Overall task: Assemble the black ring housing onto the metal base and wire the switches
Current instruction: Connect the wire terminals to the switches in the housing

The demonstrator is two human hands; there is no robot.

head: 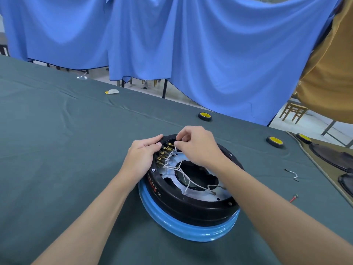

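The black ring housing [191, 204] sits on the metal base [172, 170], above a blue film-wrapped body [191, 231], in the middle of the table. Switches with brass terminals [164, 154] line the ring's inner far-left wall. Several white wires [183, 174] run from the centre hole to them. My left hand [142, 156] grips the ring's outer rim beside the switches. My right hand [196, 145] pinches a white wire end at the topmost switch.
The table wears a dark green cloth [66, 150]. Three black-and-yellow tape rolls [205, 116] [275, 141] [303, 138] lie beyond the assembly. A loose white wire [292, 174] and a red wire [293, 197] lie at right, near dark parts [336, 157]. Blue drapes hang behind.
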